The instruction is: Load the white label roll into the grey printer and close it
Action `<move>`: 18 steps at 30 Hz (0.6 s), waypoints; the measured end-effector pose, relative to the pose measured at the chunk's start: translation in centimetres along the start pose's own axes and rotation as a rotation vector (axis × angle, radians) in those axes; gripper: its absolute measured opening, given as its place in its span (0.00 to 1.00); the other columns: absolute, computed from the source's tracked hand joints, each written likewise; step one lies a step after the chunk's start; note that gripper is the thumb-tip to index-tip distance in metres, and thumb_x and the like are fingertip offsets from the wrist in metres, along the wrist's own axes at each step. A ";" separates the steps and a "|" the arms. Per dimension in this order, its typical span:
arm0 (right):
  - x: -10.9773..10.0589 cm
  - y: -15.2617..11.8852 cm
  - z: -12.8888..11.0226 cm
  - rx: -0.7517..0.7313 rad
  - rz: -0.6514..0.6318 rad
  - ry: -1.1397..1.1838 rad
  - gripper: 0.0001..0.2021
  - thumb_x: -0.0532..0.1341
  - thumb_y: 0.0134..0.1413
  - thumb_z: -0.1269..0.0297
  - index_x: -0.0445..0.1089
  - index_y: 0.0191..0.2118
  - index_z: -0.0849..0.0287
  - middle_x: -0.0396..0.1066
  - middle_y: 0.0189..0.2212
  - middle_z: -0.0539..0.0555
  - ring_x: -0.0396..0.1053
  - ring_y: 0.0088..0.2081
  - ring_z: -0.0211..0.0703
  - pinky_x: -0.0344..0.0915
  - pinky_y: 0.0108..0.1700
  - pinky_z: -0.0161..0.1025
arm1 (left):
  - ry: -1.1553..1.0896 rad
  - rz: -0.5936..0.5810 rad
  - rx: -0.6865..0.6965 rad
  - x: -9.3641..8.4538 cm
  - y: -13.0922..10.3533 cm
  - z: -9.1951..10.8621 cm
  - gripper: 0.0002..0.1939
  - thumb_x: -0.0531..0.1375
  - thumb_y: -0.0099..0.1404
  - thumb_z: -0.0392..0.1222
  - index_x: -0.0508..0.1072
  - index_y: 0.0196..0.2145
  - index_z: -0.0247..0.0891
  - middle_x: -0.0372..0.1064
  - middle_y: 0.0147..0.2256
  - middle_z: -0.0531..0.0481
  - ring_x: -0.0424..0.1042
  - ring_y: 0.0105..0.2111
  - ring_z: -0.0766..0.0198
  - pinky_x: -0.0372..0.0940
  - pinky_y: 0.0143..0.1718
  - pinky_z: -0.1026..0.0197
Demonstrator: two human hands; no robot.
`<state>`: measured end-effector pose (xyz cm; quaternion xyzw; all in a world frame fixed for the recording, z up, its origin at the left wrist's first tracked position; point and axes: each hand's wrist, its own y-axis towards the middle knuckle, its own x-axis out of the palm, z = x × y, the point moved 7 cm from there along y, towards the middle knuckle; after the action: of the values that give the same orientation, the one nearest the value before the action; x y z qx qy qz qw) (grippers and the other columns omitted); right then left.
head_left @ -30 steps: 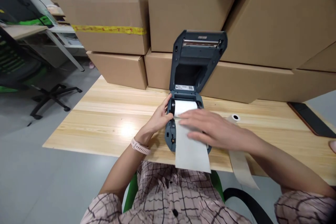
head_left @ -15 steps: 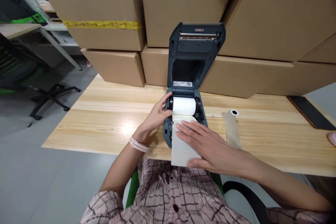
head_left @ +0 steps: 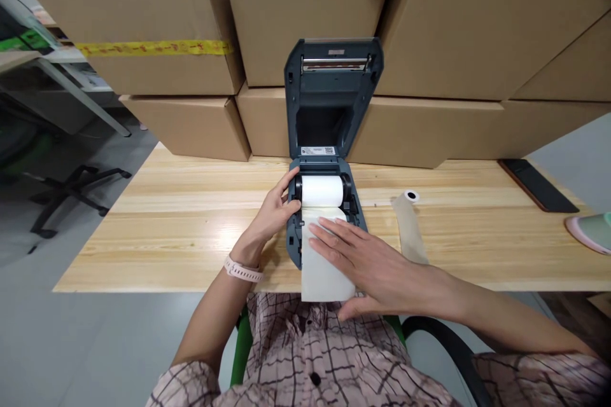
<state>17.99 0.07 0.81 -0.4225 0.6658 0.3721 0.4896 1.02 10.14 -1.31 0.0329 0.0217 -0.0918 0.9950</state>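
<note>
A dark grey label printer (head_left: pixel 333 102) stands on the table with its lid raised. Inside sits a white paper roll (head_left: pixel 322 191), and a strip of label paper (head_left: pixel 321 273) runs from it over the printer's front and past the table edge. My left hand (head_left: pixel 270 216) rests against the printer's left side, fingers apart, with the thumb by the roll's left holder. Flat on the strip lies my right hand (head_left: pixel 365 264), its fingers spread. To the right, a small roll (head_left: pixel 411 196) has a beige strip (head_left: pixel 409 229) trailing from it.
Cardboard boxes (head_left: pixel 429 130) line the table's back edge, stacked behind the raised lid. A phone-like dark object (head_left: pixel 538 184) and a pink-rimmed item (head_left: pixel 592 233) are on the wooden table (head_left: pixel 191 229) at right. An office chair (head_left: pixel 71 194) stands at left.
The view has shifted to the right, showing more of the pink-rimmed item. Both hands keep nearly the same places on the printer and the paper strip.
</note>
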 end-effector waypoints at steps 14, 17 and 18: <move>-19.8 0.5 15.0 0.413 1.228 0.376 0.24 0.54 0.73 0.46 0.61 0.65 0.54 0.69 0.64 0.55 0.69 0.62 0.42 0.66 0.67 0.48 | -0.089 0.116 -0.092 -0.6 -0.2 -0.4 0.32 0.57 0.72 0.59 0.63 0.69 0.46 0.55 0.73 0.47 0.55 0.72 0.48 0.53 0.73 0.44; -19.9 5.2 19.1 0.485 0.984 0.741 0.31 0.33 0.78 0.46 0.49 0.72 0.58 0.68 0.66 0.53 0.68 0.61 0.35 0.64 0.67 0.43 | -0.165 0.179 -0.122 -1.2 0.1 -1.2 0.35 0.55 0.71 0.63 0.61 0.69 0.45 0.60 0.71 0.42 0.61 0.69 0.46 0.58 0.69 0.41; -19.8 6.3 19.3 0.462 0.910 0.778 0.35 0.28 0.76 0.45 0.49 0.72 0.60 0.69 0.64 0.53 0.69 0.60 0.35 0.64 0.66 0.43 | -0.187 0.193 -0.128 -1.4 0.3 -1.5 0.36 0.55 0.71 0.64 0.61 0.70 0.44 0.61 0.70 0.41 0.63 0.69 0.46 0.58 0.68 0.41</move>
<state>21.93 23.80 15.72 -0.0853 0.9706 0.2090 0.0835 -0.36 10.79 -2.73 -0.0375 -0.0686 0.0032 0.9969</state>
